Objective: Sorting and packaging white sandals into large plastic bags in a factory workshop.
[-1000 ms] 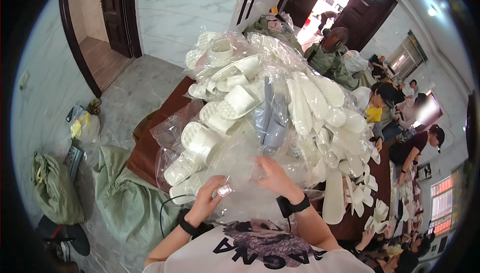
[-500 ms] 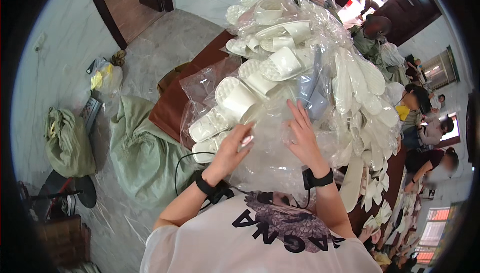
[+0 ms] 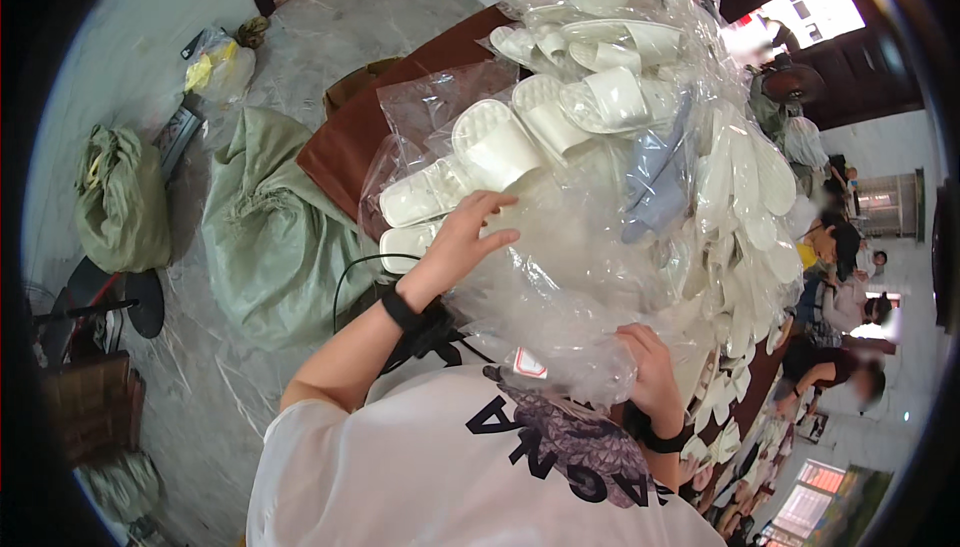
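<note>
Left hand: the bare left hand [image 3: 462, 245], a black band [image 3: 402, 312] at its wrist, hung with fingers spread and thumb wide, nothing visibly gripped. Its fingertips lay over the near side of the heap; whether they touched the film, I could not tell.
Right hand: the bare right hand [image 3: 652, 372] had come down from beside the blue-grey slippers to near the body. Its fingers curled narrowly on the bag and seemed to hold its edge; the thumb was out of sight.
Bag: the limp, see-through plastic bag [image 3: 585, 362] lay bunched before the wearer's white printed shirt [image 3: 390, 437], its right end at the right hand.
Sticker: the small white sticker with a red border [image 3: 530, 364], half a second earlier beside the left hand, now showed on the bag, clear of those fingers. The bag thus appeared to be in the right hand's charge, leaving the left unburdened.
Heap: the tall heap of white moulded slippers in clear film [image 3: 610, 97] rose just beyond both hands.
Blue-grey pair: the wrapped blue-grey slippers [image 3: 655, 187] stood tilted among the white ones.
Table: the reddish-brown tabletop [image 3: 345, 162] showed left of the heap, near a pale green woven sack [image 3: 265, 237] on the floor.
</note>
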`<state>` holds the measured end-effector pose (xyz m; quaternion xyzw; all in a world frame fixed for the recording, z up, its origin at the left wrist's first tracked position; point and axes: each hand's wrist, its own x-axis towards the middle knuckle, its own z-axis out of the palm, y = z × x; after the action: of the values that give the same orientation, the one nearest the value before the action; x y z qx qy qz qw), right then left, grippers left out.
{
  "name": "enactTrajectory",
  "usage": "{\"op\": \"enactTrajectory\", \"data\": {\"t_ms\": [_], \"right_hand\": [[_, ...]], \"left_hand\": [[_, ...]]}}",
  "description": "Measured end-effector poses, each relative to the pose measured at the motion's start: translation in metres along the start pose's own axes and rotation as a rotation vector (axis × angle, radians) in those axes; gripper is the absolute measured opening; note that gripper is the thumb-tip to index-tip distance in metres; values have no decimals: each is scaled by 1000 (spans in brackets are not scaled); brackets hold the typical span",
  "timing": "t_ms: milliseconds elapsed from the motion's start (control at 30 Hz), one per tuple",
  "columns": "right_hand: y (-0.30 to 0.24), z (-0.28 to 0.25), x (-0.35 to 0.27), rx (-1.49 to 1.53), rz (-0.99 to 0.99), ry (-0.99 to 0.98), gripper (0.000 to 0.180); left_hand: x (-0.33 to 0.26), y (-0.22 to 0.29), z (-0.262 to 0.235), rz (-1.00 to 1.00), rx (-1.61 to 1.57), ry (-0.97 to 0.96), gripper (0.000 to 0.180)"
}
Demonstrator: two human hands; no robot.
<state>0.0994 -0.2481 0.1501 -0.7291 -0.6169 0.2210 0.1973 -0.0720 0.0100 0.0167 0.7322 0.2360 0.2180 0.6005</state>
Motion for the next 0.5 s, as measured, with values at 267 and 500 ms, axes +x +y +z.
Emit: {"op": "enactTrajectory", "data": {"t_ms": [267, 500], "right_hand": [[15, -6, -8, 223, 114, -172, 34], [16, -21, -3, 401, 128, -174, 29]], "left_hand": [[44, 3, 39, -200, 381, -94, 53], [42, -35, 53, -142, -3, -174, 38]]}}
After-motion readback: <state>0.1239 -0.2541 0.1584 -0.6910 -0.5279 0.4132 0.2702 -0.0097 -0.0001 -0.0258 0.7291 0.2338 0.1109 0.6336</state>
